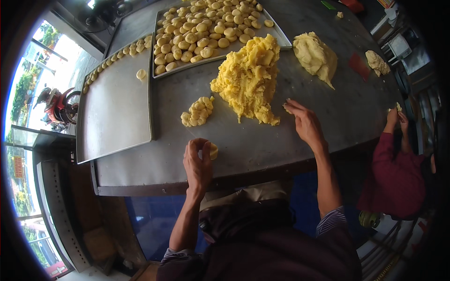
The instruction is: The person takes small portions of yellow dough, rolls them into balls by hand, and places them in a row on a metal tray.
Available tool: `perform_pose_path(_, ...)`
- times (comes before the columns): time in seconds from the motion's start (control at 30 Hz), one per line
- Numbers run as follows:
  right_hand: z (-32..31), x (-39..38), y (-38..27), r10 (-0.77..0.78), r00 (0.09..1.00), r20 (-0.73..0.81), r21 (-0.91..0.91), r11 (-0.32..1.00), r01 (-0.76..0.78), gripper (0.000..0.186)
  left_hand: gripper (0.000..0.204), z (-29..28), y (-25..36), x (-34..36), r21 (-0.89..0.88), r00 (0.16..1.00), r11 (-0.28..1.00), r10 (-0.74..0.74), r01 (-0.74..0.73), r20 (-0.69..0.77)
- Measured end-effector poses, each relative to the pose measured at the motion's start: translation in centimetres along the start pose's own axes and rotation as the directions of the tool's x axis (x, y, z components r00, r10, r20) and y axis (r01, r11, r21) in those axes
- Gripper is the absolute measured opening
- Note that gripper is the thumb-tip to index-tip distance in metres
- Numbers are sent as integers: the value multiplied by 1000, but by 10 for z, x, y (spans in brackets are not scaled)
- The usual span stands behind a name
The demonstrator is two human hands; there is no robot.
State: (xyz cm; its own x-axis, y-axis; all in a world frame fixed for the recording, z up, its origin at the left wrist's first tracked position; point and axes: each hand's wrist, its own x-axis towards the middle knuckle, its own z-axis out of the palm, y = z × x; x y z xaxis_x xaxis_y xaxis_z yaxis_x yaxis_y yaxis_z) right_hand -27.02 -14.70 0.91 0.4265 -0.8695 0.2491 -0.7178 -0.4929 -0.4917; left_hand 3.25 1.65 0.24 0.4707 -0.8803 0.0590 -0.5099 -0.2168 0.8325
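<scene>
Left hand (198, 166): curled, dough piece (213, 151) gripped above worktop's (236, 146) near edge
Right hand (307, 125): open
Far tray (279, 38): mostly covered by balls (223, 43)
Left tray (115, 117): far edge lined, mostly unfilled
Yellow mound (248, 77): apparently left for use

The head-worn fisheye is looking steeply down and forward from above the wearer's torso (276, 239), which is filling the lower edge at closest range. The left hand (198, 165) and right hand (305, 124) are showing midway, the dough-ball tray (283, 41) farther off — while the rim is bending toward a red motorcycle (58, 110) leftward and a co-worker (398, 180) rightward.
</scene>
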Motion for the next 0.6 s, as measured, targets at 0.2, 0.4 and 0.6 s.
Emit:
perform_pose_path(0.2,7,-50,-55,55,998,21,36,998,-56,49,31,24,22,2,-573,952,762,-208,302,225)
perform_pose_path(0.4,42,-53,-128,57,991,-119,400,916,-5,36,32,62,50,-11,-653,965,726,-59,216,254)
perform_pose_path(0.6,35,-34,-142,-138,985,-101,392,905,167,31,22,37,24,19,-15,935,1000,31,-27,355)
